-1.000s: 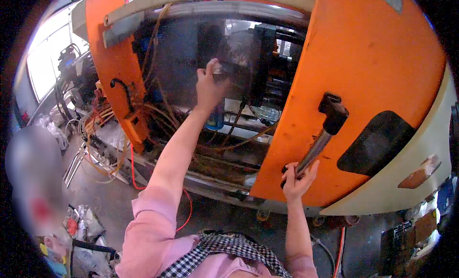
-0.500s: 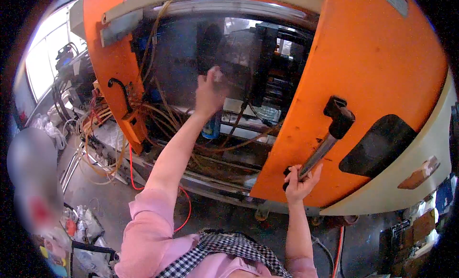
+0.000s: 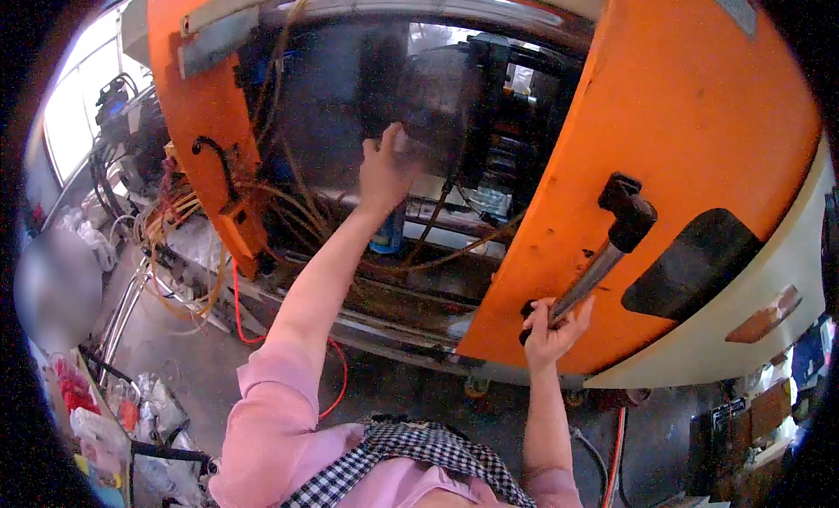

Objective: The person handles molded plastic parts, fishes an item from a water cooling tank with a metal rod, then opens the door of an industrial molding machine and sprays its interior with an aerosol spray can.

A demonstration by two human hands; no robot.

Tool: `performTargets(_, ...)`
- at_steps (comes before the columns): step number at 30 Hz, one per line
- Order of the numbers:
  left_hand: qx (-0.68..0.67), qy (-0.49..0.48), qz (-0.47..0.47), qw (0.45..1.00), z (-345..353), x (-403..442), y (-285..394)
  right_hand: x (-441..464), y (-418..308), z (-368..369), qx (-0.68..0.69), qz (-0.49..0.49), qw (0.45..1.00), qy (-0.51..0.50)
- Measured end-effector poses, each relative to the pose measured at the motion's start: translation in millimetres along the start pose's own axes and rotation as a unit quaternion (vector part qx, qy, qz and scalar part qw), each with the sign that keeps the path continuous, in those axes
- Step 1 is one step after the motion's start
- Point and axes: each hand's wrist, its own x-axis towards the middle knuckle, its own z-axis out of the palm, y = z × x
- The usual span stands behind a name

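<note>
Panels of orange metal stand either side of a dark opening in the machine, and the person works right at it, one arm reaching in and one hand on the door. In the upper middle of the frame, the left hand [image 3: 384, 177] is partly closed around what looks like a blue can [image 3: 389, 235], its lower end showing beneath the palm. A finger sits up near the top, as one would hold a spray can to keep the nozzle within reach, though blur and shadow hide whether it presses. Holding it upright seems to suit that grip. Right of centre, the right hand [image 3: 555, 333] is loosely curled round the lower end of the handle [image 3: 590, 276], a metal bar with black end mounts, slanting across the orange door [image 3: 699, 97]. That hold probably braces the person while the other arm stretches, and keeps the door under control. Yellowish hoses [image 3: 297, 211] hang and loop left of the can, close to the outstretched forearm. A dark window [image 3: 695, 267] sits right of the handle, and a thin red hose [image 3: 347, 368] curls below the left arm.
</note>
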Motion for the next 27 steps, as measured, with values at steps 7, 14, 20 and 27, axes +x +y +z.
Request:
performTargets(7,-0.004,-0.043,0.011,0.999,12,-11,-11,2,-5,3,0.048,0.016,0.999,0.006)
performTargets(14,0.025,-0.035,-0.015,0.999,14,-7,-8,-1,0,2,0.008,-0.008,1.000,0.009)
performTargets(20,-0.025,0.014,0.039,0.999,6,-3,-24,0,2,0,-0.021,0.044,0.999,0.005)
performTargets(27,-0.001,0.006,0.020,1.000,-15,30,-33,-1,-2,1,0.001,0.049,0.999,0.016)
